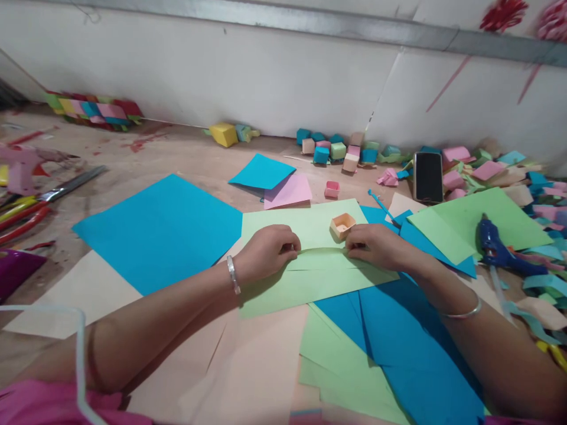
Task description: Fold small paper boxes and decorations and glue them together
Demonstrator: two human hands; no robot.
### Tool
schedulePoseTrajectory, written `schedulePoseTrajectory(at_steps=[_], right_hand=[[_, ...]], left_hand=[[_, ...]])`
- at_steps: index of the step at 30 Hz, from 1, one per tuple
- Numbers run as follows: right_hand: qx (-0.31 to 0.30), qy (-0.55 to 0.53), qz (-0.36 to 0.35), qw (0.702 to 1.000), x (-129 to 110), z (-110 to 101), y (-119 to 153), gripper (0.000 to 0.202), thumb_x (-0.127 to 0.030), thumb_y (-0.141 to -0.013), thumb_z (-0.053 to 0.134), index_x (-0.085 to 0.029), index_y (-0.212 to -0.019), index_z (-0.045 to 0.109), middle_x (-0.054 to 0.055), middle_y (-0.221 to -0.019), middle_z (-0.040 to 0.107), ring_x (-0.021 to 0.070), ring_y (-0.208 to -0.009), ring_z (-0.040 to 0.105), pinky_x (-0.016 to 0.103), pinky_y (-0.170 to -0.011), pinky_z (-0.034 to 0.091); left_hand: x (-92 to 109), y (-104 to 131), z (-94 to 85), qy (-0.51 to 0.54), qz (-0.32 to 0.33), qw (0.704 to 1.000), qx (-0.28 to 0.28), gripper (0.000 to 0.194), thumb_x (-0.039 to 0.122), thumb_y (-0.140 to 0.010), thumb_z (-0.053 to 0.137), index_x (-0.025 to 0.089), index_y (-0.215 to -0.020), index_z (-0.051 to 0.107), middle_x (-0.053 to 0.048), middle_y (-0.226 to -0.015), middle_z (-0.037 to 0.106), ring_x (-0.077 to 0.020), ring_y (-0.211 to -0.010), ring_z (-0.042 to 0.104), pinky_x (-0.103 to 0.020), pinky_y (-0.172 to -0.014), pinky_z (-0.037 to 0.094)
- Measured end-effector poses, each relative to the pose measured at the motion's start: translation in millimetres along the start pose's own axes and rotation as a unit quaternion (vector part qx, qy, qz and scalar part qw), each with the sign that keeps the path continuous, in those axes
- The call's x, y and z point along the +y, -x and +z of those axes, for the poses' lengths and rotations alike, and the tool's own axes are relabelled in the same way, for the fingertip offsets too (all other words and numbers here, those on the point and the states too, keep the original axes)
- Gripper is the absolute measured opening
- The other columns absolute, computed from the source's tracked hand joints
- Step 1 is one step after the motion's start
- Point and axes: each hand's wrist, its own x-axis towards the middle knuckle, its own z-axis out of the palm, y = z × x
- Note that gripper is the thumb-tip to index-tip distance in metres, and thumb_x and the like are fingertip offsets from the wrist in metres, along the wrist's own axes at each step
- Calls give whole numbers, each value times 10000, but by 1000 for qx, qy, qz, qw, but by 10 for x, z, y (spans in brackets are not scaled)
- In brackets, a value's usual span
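Left hand [268,251] and right hand [378,245] pinch the pale green paper [305,287] mid worktop [177,153], the orange box [337,229] at its far right; hold the raised edge level; both grips light and even.

The left hand [269,251] hides part of the pale-green paper sheet [319,283]; a ruffled pink ball [553,22] is cropped upper right.

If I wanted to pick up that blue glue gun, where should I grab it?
Probably by the handle, from above on the person's right. The blue glue gun appears to lie on its side, handle stretching right, while the nozzle points away from the person and a pale stick juts out behind.
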Motion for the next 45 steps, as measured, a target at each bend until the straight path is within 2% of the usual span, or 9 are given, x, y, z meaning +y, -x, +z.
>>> schedulePoseTrajectory(at_steps=[10, 12, 15, 18, 21, 29, 34, 41, 45], right_hand=[[0, 113, -22, 993, -127, 1, -18, 179, -140, -875, 497, -183, -717, 570, 50, -815, 618, 175, -826, 544, 269, -657, 340], [52, 173, -17, 983, -182, 25, 43, 221, -125, -896, 459, -184, -733, 595, 67, -811, 633, 187, -806, 539, 298, -660, 334], [192, 247, -11, 950, -253, 128, 244, 254, -129, -927, 421, -213, -837, 644, 84, -906, 671, 211, -845, 548, 350, -707, 336], [291, 264, -50, 918, -312, 283, 483, 228, -131, -915, 475, -261, -961, 657, 67, -1008, 684, 230, -958, 561, 374, -770, 352], [264, 272, -73, 922, -368, 426, 625, 244, -95, -910, 473, -232, -1001, 653, 79, -999, 683, 232, -990, 565, 377, -809, 370], [196, 247, 9, 949, -483, 522, 643, 252, -76, -934, 414, -155, -916, 654, 102, -929, 659, 217, -907, 545, 341, -760, 372], [140, 226, 52, 963, -579, 464, 596, 273, -18, -879, 406, -159, -790, 622, 112, -921, 632, 214, -855, 517, 319, -706, 355], [104, 157, 98, 977, -529, 455, 586, 209, -73, -900, 417, -167, -812, 582, 85, -833, 589, 208, -818, 498, 308, -688, 362], [136, 86, 96, 982, -470, 465, 570, 178, -172, -931, 454, -184, -800, 574, 76, -844, 597, 198, -820, 515, 298, -687, 381]], left_hand=[[4, 28, 47, -88, 76, 993, 29, 175, 134, -864, 501, 163, -800, 662, -59, -823, 612, -181, -789, 524, -291, -671, 401], [13, 46, 49, -138, 90, 983, 76, 203, 126, -878, 460, 157, -802, 645, -75, -845, 609, -193, -794, 507, -311, -675, 392], [26, 79, 50, -235, 132, 951, 148, 250, 102, -903, 392, 164, -833, 624, -87, -905, 620, -208, -820, 492, -341, -692, 373], [53, 110, 65, -301, 183, 923, 156, 265, 90, -922, 361, 175, -867, 606, -75, -934, 628, -209, -836, 501, -346, -669, 347], [106, 133, 96, -315, 214, 919, 108, 231, 93, -917, 382, 164, -822, 580, -66, -856, 607, -197, -760, 495, -339, -610, 315], [267, 167, 164, -258, 195, 946, -30, 118, 132, -881, 463, 167, -816, 555, -41, -789, 555, -179, -670, 465, -335, -566, 309], [316, 187, 156, -243, 173, 952, -66, 81, 118, -833, 490, 165, -841, 555, -58, -806, 551, -197, -688, 472, -342, -567, 334], [319, 247, 199, -197, 118, 970, -74, 140, 87, -729, 549, 171, -833, 508, -66, -844, 542, -199, -687, 451, -337, -565, 354], [328, 244, 217, -167, 97, 980, -55, 62, 165, -878, 459, 173, -836, 505, -63, -841, 549, -193, -685, 454, -337, -579, 351]])
